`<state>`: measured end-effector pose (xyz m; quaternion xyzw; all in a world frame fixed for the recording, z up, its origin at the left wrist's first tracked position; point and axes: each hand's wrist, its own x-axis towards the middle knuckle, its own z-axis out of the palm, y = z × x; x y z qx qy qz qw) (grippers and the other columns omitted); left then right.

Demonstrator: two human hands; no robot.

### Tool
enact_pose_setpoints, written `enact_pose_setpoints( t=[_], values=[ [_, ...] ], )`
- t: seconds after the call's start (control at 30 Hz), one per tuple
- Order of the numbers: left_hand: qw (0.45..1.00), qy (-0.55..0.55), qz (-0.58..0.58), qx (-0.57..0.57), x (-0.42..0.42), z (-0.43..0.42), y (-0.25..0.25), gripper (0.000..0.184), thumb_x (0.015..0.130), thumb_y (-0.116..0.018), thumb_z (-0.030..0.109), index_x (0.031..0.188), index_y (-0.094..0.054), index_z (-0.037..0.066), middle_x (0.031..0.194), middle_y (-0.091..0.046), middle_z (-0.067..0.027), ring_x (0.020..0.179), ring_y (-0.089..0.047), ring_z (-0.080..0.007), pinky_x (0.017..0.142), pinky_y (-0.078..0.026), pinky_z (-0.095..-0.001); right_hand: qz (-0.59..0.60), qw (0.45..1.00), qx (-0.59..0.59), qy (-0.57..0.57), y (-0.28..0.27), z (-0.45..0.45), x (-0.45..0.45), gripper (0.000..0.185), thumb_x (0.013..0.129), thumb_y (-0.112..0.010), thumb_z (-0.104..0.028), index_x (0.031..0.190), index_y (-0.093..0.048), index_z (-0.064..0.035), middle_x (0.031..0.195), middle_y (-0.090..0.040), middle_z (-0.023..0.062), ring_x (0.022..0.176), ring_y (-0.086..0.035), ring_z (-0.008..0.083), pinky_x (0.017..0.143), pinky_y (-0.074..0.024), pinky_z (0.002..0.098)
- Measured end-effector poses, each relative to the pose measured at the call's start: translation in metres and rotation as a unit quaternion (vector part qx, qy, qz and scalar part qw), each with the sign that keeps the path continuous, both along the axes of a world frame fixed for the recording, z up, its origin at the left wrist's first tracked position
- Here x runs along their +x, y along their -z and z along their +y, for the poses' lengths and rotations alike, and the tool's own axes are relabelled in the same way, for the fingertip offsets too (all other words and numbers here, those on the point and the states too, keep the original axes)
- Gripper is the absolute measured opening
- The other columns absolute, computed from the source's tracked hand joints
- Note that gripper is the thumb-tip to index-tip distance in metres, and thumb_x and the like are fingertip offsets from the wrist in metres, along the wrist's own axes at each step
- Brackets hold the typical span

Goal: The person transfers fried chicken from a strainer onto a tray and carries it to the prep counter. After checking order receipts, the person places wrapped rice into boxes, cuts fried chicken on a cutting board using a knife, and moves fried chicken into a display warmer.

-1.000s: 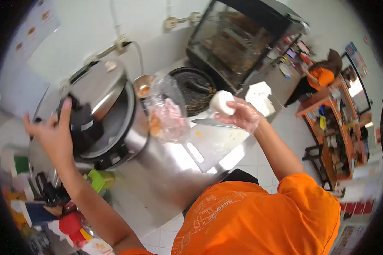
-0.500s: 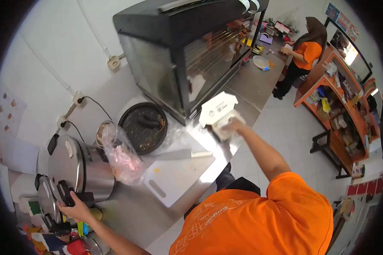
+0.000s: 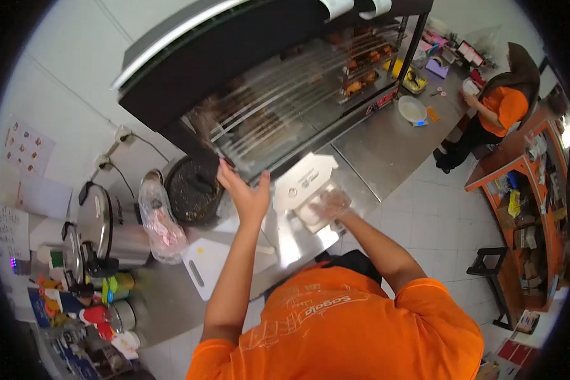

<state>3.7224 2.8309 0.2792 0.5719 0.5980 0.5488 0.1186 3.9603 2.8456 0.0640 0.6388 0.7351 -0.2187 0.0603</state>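
My left hand (image 3: pixel 245 196) is raised at the lower front edge of the glass display case (image 3: pixel 259 114), its thumb and fingers apart. Whether its fingertips touch the case is unclear. A clear plastic glove covers my right hand (image 3: pixel 333 206), which is over the lower half of an open white takeaway box (image 3: pixel 305 182) on the steel counter. Motion blurs its fingers, and they hide what lies in the box. Left of my left forearm lies a white cutting board (image 3: pixel 202 259).
A round black pan (image 3: pixel 190 193), a plastic bag with pink contents (image 3: pixel 163 228) and a steel cooker (image 3: pixel 123 221) stand left. A bowl (image 3: pixel 412 109) sits farther along the counter (image 3: pixel 377 149). Another person (image 3: pixel 503 104) stands at the back right, near orange shelves (image 3: pixel 519 190).
My left hand has left the cooker's lid and moved right to the display case. My right hand, earlier holding a white lump, is now at the box. The view has shifted right.
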Motion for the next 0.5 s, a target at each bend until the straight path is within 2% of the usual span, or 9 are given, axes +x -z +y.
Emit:
enact_pose_setpoints(
  t=[0.03,0.1,0.13,0.17,0.23,0.33,0.4,0.47,0.5],
  values=[
    [1.0,-0.015,-0.005,0.002,0.007,0.006,0.003,0.1,0.078,-0.077,0.01,0.155,-0.016,-0.008,0.149,-0.026,-0.0257,0.14,-0.035,-0.0398,0.117,-0.033,-0.0465,0.009,1.0,0.019,0.013,0.021,0.003,0.016,0.084,0.084,-0.058,-0.076,0.129,-0.061,-0.0057,0.125,-0.067,0.0218,0.118,-0.063,0.0375,0.103,-0.0475,0.0472],
    [1.0,-0.019,-0.008,0.01,0.012,0.013,0.005,0.096,0.078,-0.073,0.008,0.154,-0.017,-0.008,0.147,-0.026,-0.0246,0.138,-0.037,-0.0397,0.116,-0.034,-0.0467,0.126,0.971,0.199,0.042,0.03,-0.004,0.047,0.065,0.089,-0.065,-0.062,0.118,-0.066,-0.0038,0.114,-0.07,0.0216,0.106,-0.067,0.0382,0.093,-0.0525,0.0475],
    [1.0,-0.024,-0.01,0.013,0.015,0.016,0.006,0.094,0.078,-0.071,0.007,0.154,-0.018,-0.008,0.146,-0.026,-0.0241,0.137,-0.039,-0.0397,0.115,-0.035,-0.0468,0.208,0.962,0.166,0.066,0.016,-0.002,0.061,0.055,0.091,-0.069,-0.053,0.115,-0.067,-0.003,0.109,-0.071,0.0197,0.101,-0.068,0.0354,0.089,-0.0534,0.0446],
    [0.999,-0.027,-0.018,0.009,0.019,0.021,0.008,0.09,0.078,-0.068,0.007,0.153,-0.019,-0.008,0.142,-0.029,-0.0231,0.135,-0.04,-0.0389,0.115,-0.034,-0.0468,0.286,0.945,0.13,0.093,-0.008,-0.001,0.073,0.045,0.093,-0.072,-0.043,0.111,-0.067,-0.0021,0.103,-0.072,0.0178,0.096,-0.069,0.0326,0.086,-0.0542,0.0417],
    [0.999,-0.014,-0.028,0.005,0.037,0.027,0.002,0.09,0.077,-0.068,0.007,0.152,-0.02,-0.008,0.142,-0.029,-0.0229,0.134,-0.039,-0.0384,0.115,-0.034,-0.0463,0.368,0.917,0.071,0.139,-0.047,0.0,0.086,0.041,0.094,-0.07,-0.036,0.118,-0.067,-0.0025,0.114,-0.07,0.0179,0.106,-0.065,0.032,0.095,-0.0498,0.0429],
    [0.998,0.046,-0.013,0.031,0.058,0.05,0.017,0.094,0.074,-0.067,0.002,0.155,-0.022,-0.003,0.143,-0.033,-0.0222,0.137,-0.039,-0.0365,0.115,-0.035,-0.042,0.494,0.85,0.103,0.153,-0.128,0.007,0.078,0.025,0.095,-0.072,-0.021,0.11,-0.067,-0.0018,0.099,-0.069,0.0042,0.093,-0.062,0.012,0.086,-0.0504,0.0282],
    [0.987,0.154,-0.05,-0.001,0.065,0.067,0.02,0.094,0.076,-0.068,0.002,0.158,-0.022,0.001,0.147,-0.036,-0.0224,0.139,-0.041,-0.0354,0.115,-0.035,-0.0412,0.536,0.819,0.138,0.152,-0.176,0.015,0.058,0.03,0.093,-0.073,-0.024,0.112,-0.069,-0.0008,0.101,-0.071,0.0085,0.095,-0.064,0.0162,0.085,-0.0503,0.0322],
    [0.971,0.223,-0.078,-0.046,0.063,0.067,0.024,0.094,0.078,-0.069,0.002,0.16,-0.022,0.005,0.151,-0.038,-0.0222,0.141,-0.043,-0.0347,0.115,-0.035,-0.0412,0.571,0.796,0.185,0.085,-0.233,0.018,0.036,0.021,0.096,-0.071,-0.017,0.11,-0.067,-0.0015,0.1,-0.069,0.0019,0.095,-0.062,0.0098,0.087,-0.0503,0.0267],
    [0.964,0.237,-0.09,-0.073,0.063,0.066,0.026,0.093,0.08,-0.07,0.002,0.16,-0.023,0.006,0.153,-0.04,-0.0219,0.141,-0.043,-0.0345,0.115,-0.035,-0.0416,0.601,0.774,0.196,0.043,-0.251,0.023,0.023,0.021,0.096,-0.072,-0.017,0.11,-0.068,-0.0017,0.101,-0.069,0.003,0.095,-0.063,0.011,0.087,-0.0506,0.0269]
  ],
)
